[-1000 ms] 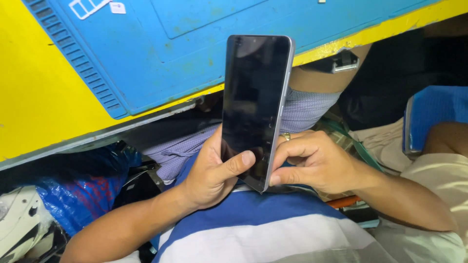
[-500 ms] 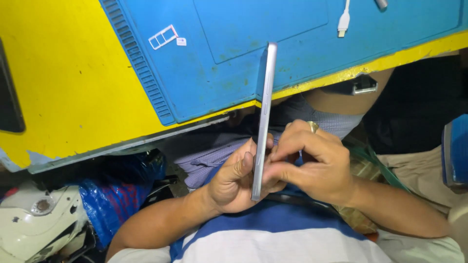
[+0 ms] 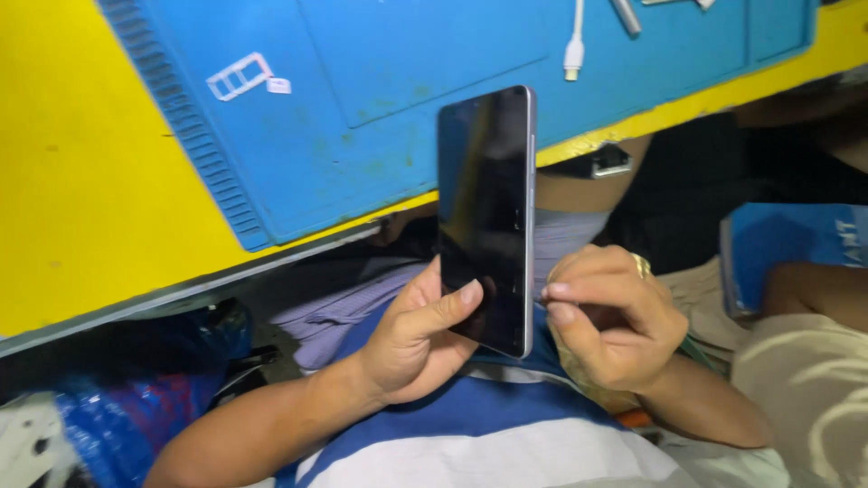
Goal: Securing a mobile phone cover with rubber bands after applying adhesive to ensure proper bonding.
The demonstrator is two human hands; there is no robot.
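Note:
A dark smartphone with a silver frame stands upright over my lap, screen toward me and black. My left hand grips its lower end, thumb lying across the glass. My right hand, wearing a ring, is pinched at the phone's right edge near the bottom; something thin seems to sit between thumb and forefinger, too small to make out. Behind the phone lies a blue work mat on a yellow table.
On the mat rest a small white card tray, a white cable plug and a metal tool. A blue plastic bag sits low left. Another person's arm and a blue object are at the right.
The phone has turned from edge-on back to screen facing me. My right hand has shifted from gripping its lower end to pinching at its right edge. The view moved left.

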